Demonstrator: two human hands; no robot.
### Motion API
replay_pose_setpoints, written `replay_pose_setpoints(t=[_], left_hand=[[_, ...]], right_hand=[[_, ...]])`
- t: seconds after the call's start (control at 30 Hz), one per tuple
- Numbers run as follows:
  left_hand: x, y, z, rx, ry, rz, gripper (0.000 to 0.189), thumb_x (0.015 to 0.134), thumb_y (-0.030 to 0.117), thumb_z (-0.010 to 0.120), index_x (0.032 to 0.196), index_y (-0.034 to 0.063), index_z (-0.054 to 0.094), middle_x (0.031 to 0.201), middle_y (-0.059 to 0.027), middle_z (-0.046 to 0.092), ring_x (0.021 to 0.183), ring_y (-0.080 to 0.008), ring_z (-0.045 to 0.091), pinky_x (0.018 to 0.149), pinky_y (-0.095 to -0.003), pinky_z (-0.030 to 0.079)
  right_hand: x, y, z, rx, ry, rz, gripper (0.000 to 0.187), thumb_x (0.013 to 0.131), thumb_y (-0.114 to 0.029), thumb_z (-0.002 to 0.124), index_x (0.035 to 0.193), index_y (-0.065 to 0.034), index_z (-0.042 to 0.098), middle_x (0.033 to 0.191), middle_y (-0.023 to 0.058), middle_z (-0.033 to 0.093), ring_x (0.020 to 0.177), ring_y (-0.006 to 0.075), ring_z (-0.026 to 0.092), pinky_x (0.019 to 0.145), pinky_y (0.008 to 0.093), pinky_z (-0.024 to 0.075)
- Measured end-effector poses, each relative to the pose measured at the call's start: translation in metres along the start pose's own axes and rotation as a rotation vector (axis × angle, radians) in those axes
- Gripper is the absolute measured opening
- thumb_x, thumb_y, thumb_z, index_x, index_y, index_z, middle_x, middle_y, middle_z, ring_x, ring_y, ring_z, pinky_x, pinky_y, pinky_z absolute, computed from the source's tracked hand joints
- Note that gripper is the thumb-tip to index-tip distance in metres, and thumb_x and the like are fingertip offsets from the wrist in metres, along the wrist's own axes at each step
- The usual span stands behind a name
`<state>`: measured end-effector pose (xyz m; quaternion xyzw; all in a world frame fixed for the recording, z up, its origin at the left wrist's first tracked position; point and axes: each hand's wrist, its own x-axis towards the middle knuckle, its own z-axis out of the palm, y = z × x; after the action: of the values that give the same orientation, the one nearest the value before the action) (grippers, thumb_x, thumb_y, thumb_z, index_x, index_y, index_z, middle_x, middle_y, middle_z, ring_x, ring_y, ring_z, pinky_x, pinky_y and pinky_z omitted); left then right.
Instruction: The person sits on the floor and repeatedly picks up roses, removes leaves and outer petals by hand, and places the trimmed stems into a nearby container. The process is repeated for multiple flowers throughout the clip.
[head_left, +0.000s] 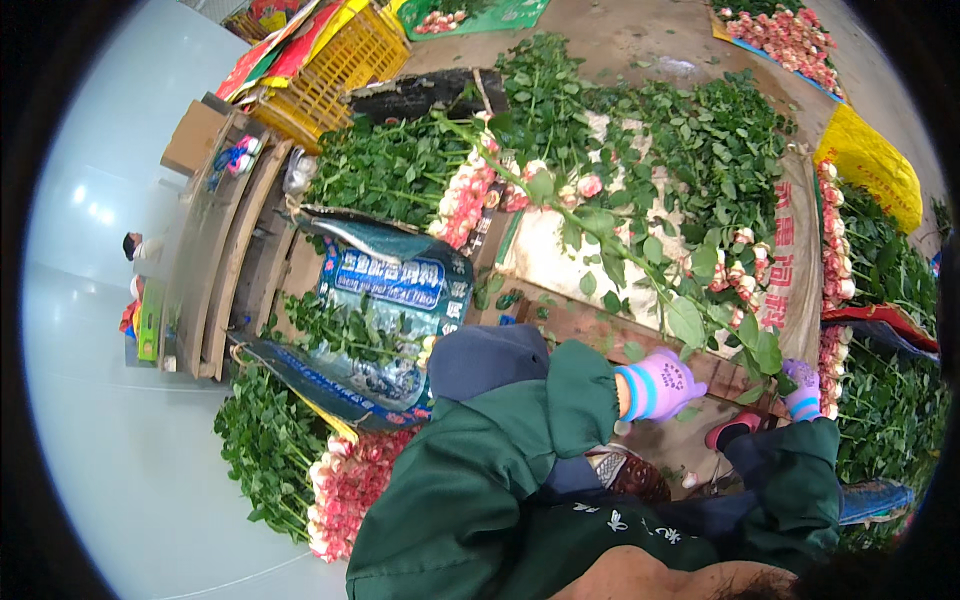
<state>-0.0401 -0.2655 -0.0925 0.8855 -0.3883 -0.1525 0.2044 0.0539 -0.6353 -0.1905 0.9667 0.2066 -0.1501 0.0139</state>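
A long leafy rose stem (574, 217) slants across the work surface from upper left to lower right. My right hand (802, 388), in a lavender glove with blue stripes at the cuff, closes around its lower right end; its bloom cannot be made out there. My left hand (660, 386), gloved alike, is just below the stem near the wooden edge, thumb pointing right and fingers partly hidden, so whether it holds anything is unclear. Beyond the stem, pink-and-white roses (742, 274) and leafy stems (720, 142) lie on a pale woven sack (551, 240).
At left, a blue printed sheet sling (390, 281) holds a few leafy stems. Rose bunches (352, 487) stand at lower left, and more blooms (834, 225) line the right side. A yellow plastic crate (345, 67) and wooden shelving (240, 255) are at upper left.
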Motion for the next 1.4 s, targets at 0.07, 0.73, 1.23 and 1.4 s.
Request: replay_pose_setpoints(t=[0.07,0.73,1.23,1.4], left_hand=[[-0.001,0.0,0.004,0.021,-0.023,-0.004,0.015,0.081,0.02,0.057,0.091,0.0093,0.06,0.068,-0.0122,0.062,0.063,-0.0353,0.061,0.057,-0.0468,0.044],[-0.007,0.004,0.007,0.109,-0.294,-0.074,0.032,0.081,0.02,0.06,0.112,0.0138,0.059,0.084,-0.0033,0.065,0.078,-0.0273,0.066,0.063,-0.0419,0.046],[0.001,-0.003,0.009,0.031,-0.233,-0.004,0.04,0.084,0.022,0.057,0.122,0.0128,0.052,0.079,-0.0109,0.066,0.07,-0.0322,0.064,0.062,-0.044,0.049],[0.005,-0.002,0.012,0.072,-0.252,-0.016,0.036,0.087,0.023,0.055,0.121,0.0132,0.053,0.078,-0.012,0.067,0.07,-0.0305,0.066,0.063,-0.0445,0.049]], right_hand=[[-0.005,0.003,0.004,-0.042,-0.073,-0.017,0.026,0.085,-0.028,0.055,0.109,-0.025,0.062,0.094,0.0134,0.066,0.089,0.0357,0.064,0.074,0.0452,0.0501],[-0.015,-0.021,0.077,-0.305,-0.324,-0.065,0.032,0.086,-0.009,0.05,0.112,-0.0249,0.061,0.094,0.0083,0.067,0.09,0.0274,0.066,0.072,0.0393,0.0517],[-0.026,-0.067,0.093,-0.19,-0.425,-0.076,0.018,0.086,-0.021,0.055,0.085,-0.0147,0.072,0.085,0.0075,0.071,0.076,0.0256,0.069,0.06,0.0407,0.0543],[-0.012,-0.08,0.077,-0.076,-0.445,0.103,0.022,0.09,-0.025,0.053,0.099,-0.0193,0.073,0.102,0.0023,0.069,0.096,0.0243,0.066,0.076,0.0421,0.0489]])
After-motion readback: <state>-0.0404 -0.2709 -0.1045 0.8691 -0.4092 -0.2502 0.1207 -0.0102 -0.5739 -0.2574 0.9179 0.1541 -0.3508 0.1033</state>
